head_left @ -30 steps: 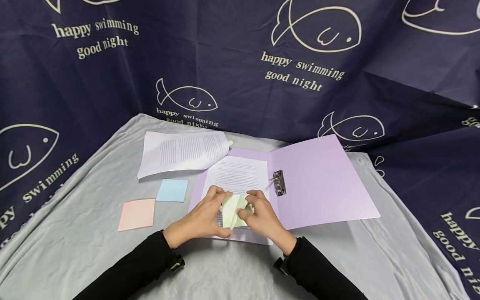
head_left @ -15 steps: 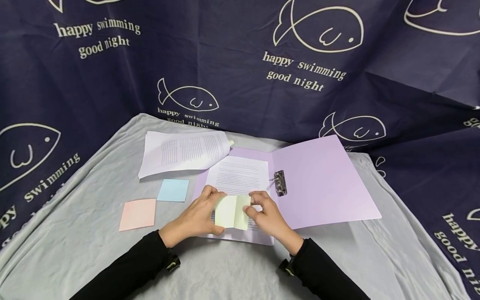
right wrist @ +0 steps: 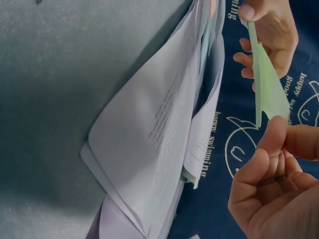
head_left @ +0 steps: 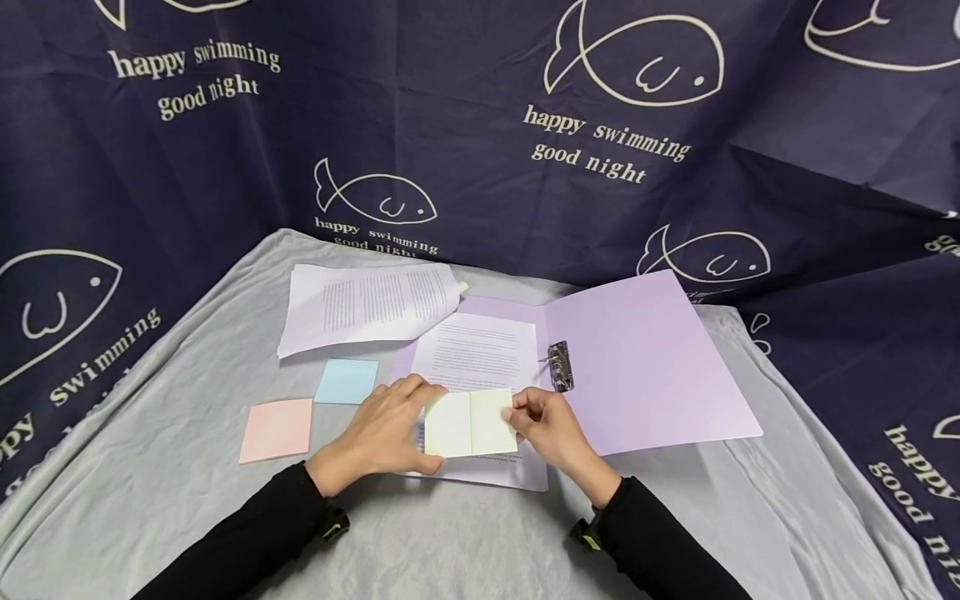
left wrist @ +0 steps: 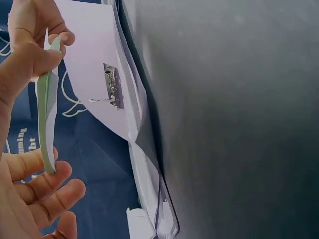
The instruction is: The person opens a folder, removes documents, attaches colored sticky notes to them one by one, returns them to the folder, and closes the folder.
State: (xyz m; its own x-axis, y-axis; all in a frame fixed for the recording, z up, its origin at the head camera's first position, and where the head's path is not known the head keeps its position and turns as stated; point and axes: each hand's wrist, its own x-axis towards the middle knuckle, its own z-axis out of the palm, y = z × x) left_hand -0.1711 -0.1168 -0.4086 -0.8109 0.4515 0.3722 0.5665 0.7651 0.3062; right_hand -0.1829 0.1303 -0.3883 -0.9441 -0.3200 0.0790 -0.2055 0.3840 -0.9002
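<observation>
Above the printed page (head_left: 480, 354), both hands hold a pale green sticky-note pad (head_left: 447, 425). Its two panels lie side by side, meeting at a vertical line. My left hand (head_left: 378, 429) grips the left side between thumb and fingers. Thumb and fingertips of my right hand (head_left: 551, 427) pinch the right edge. In the left wrist view, the pad (left wrist: 46, 119) appears nearly edge-on. The right wrist view has a green sheet (right wrist: 271, 84) slanting away from the pad's edge toward my right thumb. My right hand's other fingers are curled.
A lilac folder (head_left: 645, 367) with a metal clip (head_left: 559, 367) lies open under the page. Turned-over printed sheets (head_left: 367, 304) with a small green tab (head_left: 462, 287) lie at the back left. Blue (head_left: 347, 381) and pink (head_left: 276, 429) sticky-note pads sit on the grey cloth (head_left: 187, 467).
The green panels, bent and partly folded a second ago, now lie flatter and spread wider. My right hand has moved right with the edge; my left hand has shifted slightly left.
</observation>
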